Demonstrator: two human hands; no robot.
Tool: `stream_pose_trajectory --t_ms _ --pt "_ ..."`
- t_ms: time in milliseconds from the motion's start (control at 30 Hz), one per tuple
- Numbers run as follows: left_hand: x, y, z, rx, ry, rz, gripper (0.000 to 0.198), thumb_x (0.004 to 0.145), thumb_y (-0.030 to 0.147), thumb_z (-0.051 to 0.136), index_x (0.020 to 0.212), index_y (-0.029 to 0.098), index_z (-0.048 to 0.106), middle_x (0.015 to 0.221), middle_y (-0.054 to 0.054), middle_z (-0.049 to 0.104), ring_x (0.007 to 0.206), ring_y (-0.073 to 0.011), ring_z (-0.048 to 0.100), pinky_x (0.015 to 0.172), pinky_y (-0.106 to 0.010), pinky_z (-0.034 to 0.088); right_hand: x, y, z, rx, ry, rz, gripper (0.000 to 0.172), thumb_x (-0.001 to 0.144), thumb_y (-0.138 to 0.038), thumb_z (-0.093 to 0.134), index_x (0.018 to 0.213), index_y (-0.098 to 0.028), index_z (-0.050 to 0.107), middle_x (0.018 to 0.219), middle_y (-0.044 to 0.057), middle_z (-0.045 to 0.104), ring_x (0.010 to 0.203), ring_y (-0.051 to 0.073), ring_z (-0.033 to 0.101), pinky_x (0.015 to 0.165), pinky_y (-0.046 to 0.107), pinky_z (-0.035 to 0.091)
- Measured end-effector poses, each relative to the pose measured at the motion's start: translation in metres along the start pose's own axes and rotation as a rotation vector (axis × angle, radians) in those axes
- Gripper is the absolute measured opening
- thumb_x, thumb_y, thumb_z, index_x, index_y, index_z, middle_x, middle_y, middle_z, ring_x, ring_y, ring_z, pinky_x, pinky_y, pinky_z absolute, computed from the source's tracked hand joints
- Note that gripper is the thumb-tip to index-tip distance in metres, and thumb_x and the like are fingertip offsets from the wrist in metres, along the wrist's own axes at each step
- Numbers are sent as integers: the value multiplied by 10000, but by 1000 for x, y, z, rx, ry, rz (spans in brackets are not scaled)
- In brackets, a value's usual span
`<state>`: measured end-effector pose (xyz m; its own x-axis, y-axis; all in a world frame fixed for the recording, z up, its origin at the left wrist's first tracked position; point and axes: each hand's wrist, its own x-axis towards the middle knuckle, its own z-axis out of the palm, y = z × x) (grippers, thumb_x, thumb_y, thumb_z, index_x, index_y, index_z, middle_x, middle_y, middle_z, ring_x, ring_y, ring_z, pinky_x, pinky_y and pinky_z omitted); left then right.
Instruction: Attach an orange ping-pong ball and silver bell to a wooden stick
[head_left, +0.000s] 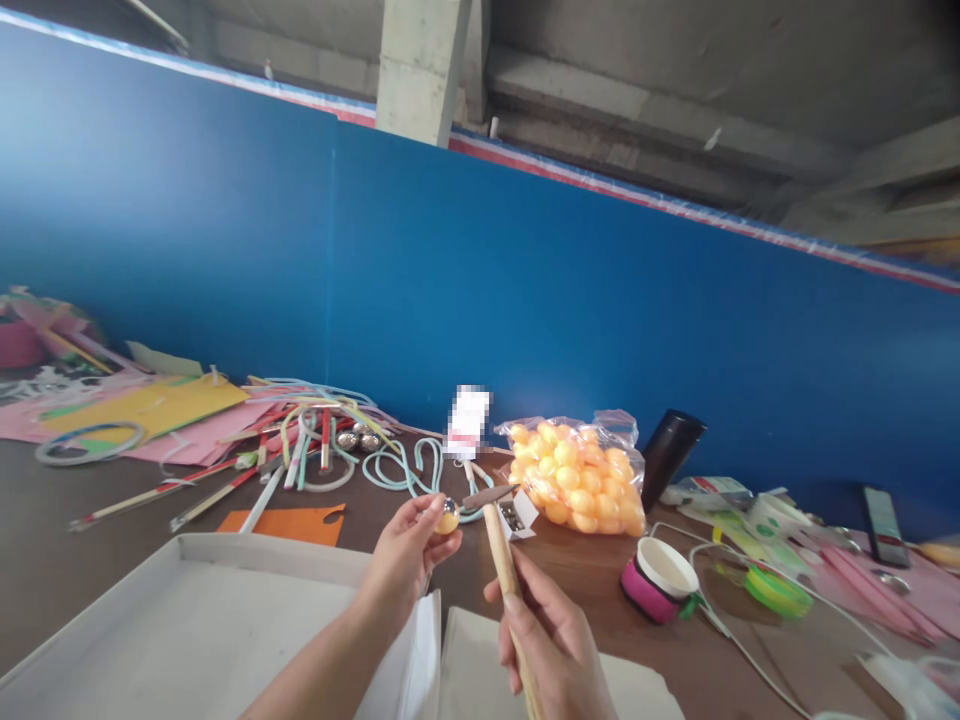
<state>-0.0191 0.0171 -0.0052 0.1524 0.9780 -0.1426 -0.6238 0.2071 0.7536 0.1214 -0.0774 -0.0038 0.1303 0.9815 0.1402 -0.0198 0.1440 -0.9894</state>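
Observation:
Between the thumb and fingers of my left hand (416, 545) is a small shiny gold and silver ball (448, 516). My right hand (544, 630) is wrapped round the light wooden handle of a hammer (504, 560), whose dark, narrow head (489, 496) lies just right of the ball. It is too small to tell whether head and ball touch. Behind the hammer stands a small open white box (514, 516) with small dark pieces in it. A clear bag of orange balls (577, 475) rests just beyond the box.
A white tray (187, 600) fills the near left. Coloured papers (165, 405), light blue tubing (405, 470) and sticks lie at the back left. To the right are a white and magenta cup (660, 580), a black bottle (671, 455), a cable and a phone (885, 525). A blue partition (480, 290) stands behind.

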Motion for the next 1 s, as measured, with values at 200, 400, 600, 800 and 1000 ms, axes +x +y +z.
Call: stream_pose_trajectory --t_ms 200,400,600,800,1000 --pt "0 0 1 6 19 -13 258 693 292 686 868 149 562 709 -21 610 586 -114 625 636 -249 534 1 -3 0 -33 -48 21 526 795 -437 570 1252 -188 491 865 95 611 435 77 457 313 163 357" --pt "1 -1 0 6 16 -12 257 683 293 695 856 153 565 690 -8 601 572 -115 626 623 -247 534 1 -2 0 -35 -57 38 541 794 -444 569 1259 -182 481 862 97 609 444 82 468 309 161 357" --pt "0 0 1 -9 31 -4 249 685 281 695 852 151 565 689 -19 611 564 -111 620 602 -239 535 1 -1 1 -30 -26 40 554 789 -456 571 1254 -170 481 871 102 611 444 80 468 306 157 357" --pt "-2 1 3 -1 46 -10 203 712 262 670 827 146 550 675 -10 603 556 -101 614 611 -233 532 0 -1 2 -33 -31 34 558 781 -449 583 1247 -157 489 859 103 615 440 82 477 304 156 355" --pt "-2 1 3 -20 40 1 207 719 272 664 837 143 553 681 -20 615 554 -103 618 596 -224 530 0 -1 2 -22 -4 45 563 779 -443 587 1250 -151 486 842 100 613 436 81 473 302 156 355"
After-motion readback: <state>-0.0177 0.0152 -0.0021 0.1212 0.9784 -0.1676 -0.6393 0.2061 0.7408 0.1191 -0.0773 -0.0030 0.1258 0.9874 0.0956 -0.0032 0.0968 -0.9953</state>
